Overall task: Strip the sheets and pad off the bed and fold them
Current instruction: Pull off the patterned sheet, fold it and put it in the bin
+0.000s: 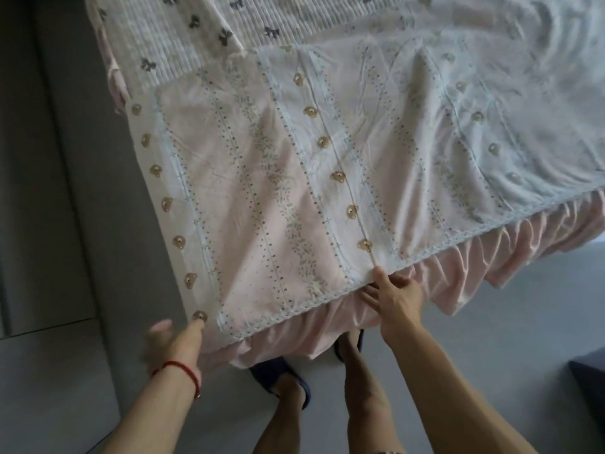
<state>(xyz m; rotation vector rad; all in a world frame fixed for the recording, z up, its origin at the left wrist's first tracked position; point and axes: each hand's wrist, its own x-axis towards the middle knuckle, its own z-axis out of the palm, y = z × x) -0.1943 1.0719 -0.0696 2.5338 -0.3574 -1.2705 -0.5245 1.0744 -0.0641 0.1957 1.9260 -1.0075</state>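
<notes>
The pink sheet point(262, 198) with the little bears lies on top of the bed, over its near left corner. It looks folded, because one edge of it runs across the bed with the bow-print pad point(196, 37) showing past it. The pad lies flat toward the far left corner.

The right hand point(397, 298) pinches the lace hem of the sheet at the near edge of the bed, thumb on top and fingers under the cloth. The left hand point(178, 339) is at the near left corner with one finger touching the sheet; it looks loose and is blurry, so I cannot tell if it grips anything.

What could go wrong? If only the right hand pulls, the sheet may slide crooked and the fold may come apart. The frilly pink skirt point(474, 257) hangs right below the hem (very close to the fingers), so it could get grabbed too. The sheet could also slip down onto the floor point(458, 322) by the slippers point(281, 371).
</notes>
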